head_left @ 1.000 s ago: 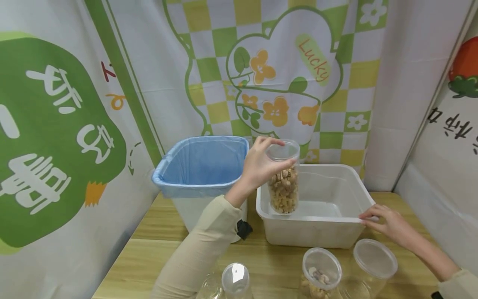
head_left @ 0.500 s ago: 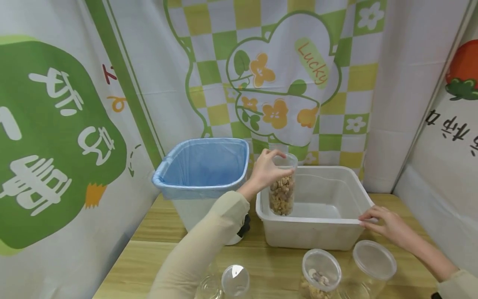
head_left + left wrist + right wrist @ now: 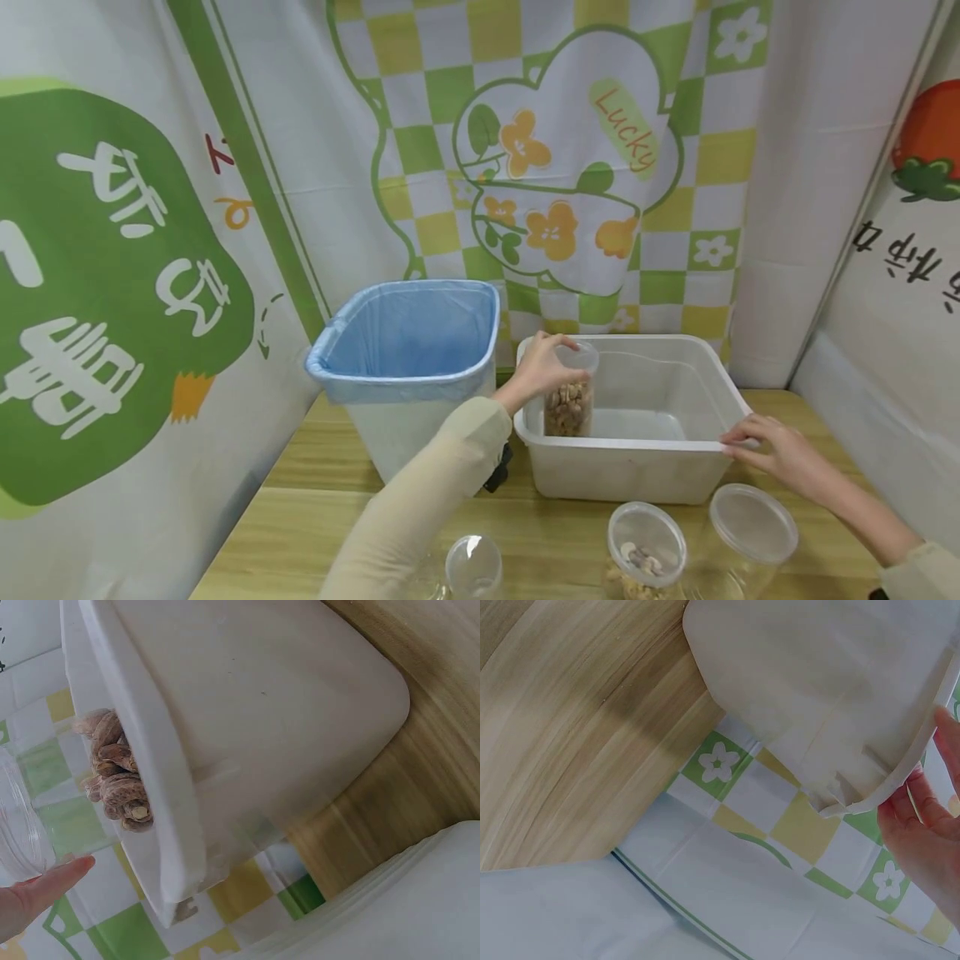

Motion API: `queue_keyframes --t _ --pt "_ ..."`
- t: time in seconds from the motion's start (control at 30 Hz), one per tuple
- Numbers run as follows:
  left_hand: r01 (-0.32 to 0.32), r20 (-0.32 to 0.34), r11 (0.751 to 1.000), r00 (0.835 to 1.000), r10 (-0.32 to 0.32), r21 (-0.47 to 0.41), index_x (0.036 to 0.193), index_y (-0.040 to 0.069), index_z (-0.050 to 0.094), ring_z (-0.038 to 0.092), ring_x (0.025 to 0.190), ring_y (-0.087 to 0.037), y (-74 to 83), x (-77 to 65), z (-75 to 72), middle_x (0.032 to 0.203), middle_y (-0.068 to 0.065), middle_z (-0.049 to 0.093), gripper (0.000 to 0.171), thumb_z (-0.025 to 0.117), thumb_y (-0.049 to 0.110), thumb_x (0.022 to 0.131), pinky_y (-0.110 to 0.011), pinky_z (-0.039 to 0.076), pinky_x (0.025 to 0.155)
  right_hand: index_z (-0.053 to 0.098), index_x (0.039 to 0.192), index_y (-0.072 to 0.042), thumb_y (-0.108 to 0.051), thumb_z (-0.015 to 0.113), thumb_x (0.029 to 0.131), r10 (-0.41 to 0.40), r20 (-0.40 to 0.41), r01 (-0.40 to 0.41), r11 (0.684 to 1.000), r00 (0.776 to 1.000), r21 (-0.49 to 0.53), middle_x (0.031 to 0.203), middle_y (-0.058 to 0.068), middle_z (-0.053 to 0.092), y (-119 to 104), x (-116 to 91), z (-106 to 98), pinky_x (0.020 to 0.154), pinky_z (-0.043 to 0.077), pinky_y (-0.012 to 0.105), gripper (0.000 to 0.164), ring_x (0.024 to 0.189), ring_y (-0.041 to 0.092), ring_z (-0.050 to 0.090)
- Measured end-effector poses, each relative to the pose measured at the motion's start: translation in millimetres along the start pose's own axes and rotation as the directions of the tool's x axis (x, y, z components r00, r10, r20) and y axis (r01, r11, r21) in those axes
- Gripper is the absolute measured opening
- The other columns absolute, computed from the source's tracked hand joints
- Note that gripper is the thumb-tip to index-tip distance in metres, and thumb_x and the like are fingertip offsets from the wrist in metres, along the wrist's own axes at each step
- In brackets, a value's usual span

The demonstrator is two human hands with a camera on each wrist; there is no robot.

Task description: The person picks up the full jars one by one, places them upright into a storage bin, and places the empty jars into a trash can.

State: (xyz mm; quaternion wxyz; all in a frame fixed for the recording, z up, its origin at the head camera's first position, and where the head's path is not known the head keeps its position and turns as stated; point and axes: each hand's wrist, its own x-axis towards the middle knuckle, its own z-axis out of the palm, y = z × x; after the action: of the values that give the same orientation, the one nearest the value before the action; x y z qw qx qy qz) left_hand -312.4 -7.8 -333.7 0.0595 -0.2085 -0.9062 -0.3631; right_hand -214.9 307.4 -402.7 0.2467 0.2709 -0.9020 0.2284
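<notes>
In the head view my left hand (image 3: 546, 367) grips a clear plastic jar (image 3: 568, 408) near its top. Brown and tan nuts or dried pieces (image 3: 116, 769) fill the jar's lower part. It stands upright inside the left end of a white plastic tub (image 3: 630, 444), whose front wall hides the jar's base. Whether the base touches the tub floor cannot be seen. At the tub's front right corner my right hand (image 3: 780, 454) pinches the rim, with fingers above and thumb below. That hold also shows in the right wrist view, where my hand (image 3: 922, 840) is at the rim.
A bin (image 3: 405, 379) with a blue liner stands left of the tub. Along the near table edge are a lidded jar (image 3: 647, 546) with nuts, a wide clear jar (image 3: 752, 523) and a smaller clear container (image 3: 474, 565). A patterned cloth (image 3: 555, 192) hangs behind.
My left hand has lowered the jar from above the tub's rim into its left end. My right hand has stayed on the rim.
</notes>
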Motion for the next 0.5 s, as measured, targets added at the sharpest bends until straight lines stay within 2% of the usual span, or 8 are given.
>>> queue_keyframes --t 0.17,0.27,0.5 --pt "-0.028 -0.006 0.999 1.0 0.028 -0.021 0.099 0.007 0.064 0.044 0.109 -0.026 -6.9 -1.0 4.8 0.113 -0.014 0.054 0.039 0.076 0.024 0.066 -0.032 0.038 0.091 0.065 0.078 -0.018 -0.006 0.074 0.064 -0.003 0.001 0.003 1.0 1.0 -0.002 0.076 -0.011 0.057 -1 0 0 0.06 0.045 0.025 0.02 0.075 0.0 0.05" --pt "-0.025 0.014 0.999 1.0 0.026 -0.035 0.099 0.007 0.063 0.043 0.111 -0.026 -11.8 -2.9 7.9 0.115 -0.014 0.052 0.04 0.076 0.023 0.065 -0.033 0.036 0.094 0.065 0.077 -0.017 -0.005 0.074 0.064 -0.004 -0.001 0.004 1.0 1.0 -0.004 0.076 -0.011 0.057 -2 0 0 0.06 0.045 0.025 0.02 0.075 0.0 0.05" --pt "-0.028 0.059 0.999 0.998 0.03 -0.036 0.102 0.008 0.063 0.046 0.104 -0.024 -23.1 -7.8 17.6 0.112 -0.014 0.052 0.044 0.078 0.023 0.063 -0.03 0.041 0.087 0.065 0.078 -0.017 -0.005 0.073 0.065 0.0 0.005 0.0 1.0 1.0 -0.003 0.077 -0.012 0.057 -2 0 -1 0.06 0.045 0.026 0.019 0.075 0.0 0.05"
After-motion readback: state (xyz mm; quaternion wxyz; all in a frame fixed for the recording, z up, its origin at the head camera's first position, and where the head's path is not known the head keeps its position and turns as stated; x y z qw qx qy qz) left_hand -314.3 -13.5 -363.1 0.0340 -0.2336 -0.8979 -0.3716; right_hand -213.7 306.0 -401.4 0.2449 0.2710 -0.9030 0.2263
